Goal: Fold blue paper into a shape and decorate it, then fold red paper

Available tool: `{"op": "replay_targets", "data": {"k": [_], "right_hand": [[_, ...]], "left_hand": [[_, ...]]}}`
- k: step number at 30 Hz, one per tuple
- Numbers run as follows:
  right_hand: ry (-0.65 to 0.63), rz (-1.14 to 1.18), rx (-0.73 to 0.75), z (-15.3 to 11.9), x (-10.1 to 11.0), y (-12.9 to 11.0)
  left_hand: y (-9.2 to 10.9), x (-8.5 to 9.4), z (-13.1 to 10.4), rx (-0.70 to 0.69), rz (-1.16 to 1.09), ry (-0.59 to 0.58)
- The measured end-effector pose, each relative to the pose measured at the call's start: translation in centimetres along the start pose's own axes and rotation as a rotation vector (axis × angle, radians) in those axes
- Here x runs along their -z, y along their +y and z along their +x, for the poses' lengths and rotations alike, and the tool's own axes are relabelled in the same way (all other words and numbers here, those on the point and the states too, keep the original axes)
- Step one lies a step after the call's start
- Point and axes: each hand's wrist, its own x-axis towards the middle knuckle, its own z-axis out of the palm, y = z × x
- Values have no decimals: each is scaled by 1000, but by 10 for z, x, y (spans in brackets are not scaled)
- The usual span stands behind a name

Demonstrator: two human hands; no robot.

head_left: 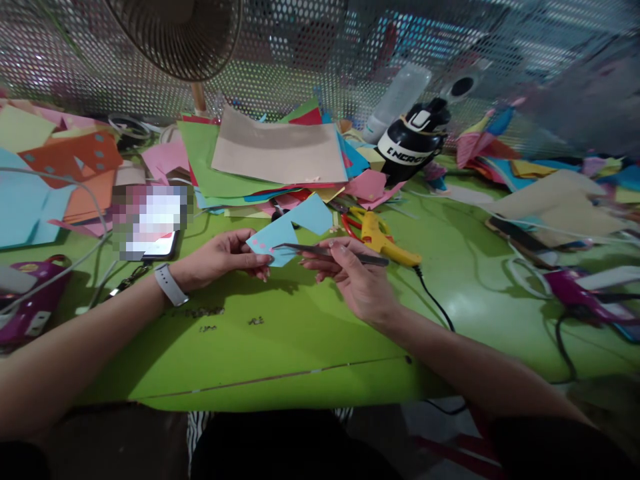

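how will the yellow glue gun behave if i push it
The yellow glue gun looks hard-bodied, so probably stiff. Lying flat, it would likely slide rather than roll. Its trailing black cord may drag or tug.

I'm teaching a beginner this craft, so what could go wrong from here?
The tips of the tweezers sit close to the left thumb and could nick it or the blue paper. The tiny loose pieces might scatter if a forearm brushes them. The yellow glue gun lies near the right hand; if hot, it could burn.
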Motion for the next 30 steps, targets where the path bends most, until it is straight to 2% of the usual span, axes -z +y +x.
{"op": "replay_targets", "data": {"k": [8, 14, 30], "right_hand": [[-8, -38, 7, -3, 1, 0], [36, -15, 46, -3, 1, -3], [6, -16, 20, -6, -1, -3]], "left_hand": [[1, -2, -1, 1, -3, 31], [1, -5, -1, -2, -14, 43], [2, -4, -2, -18, 27, 45]]}}
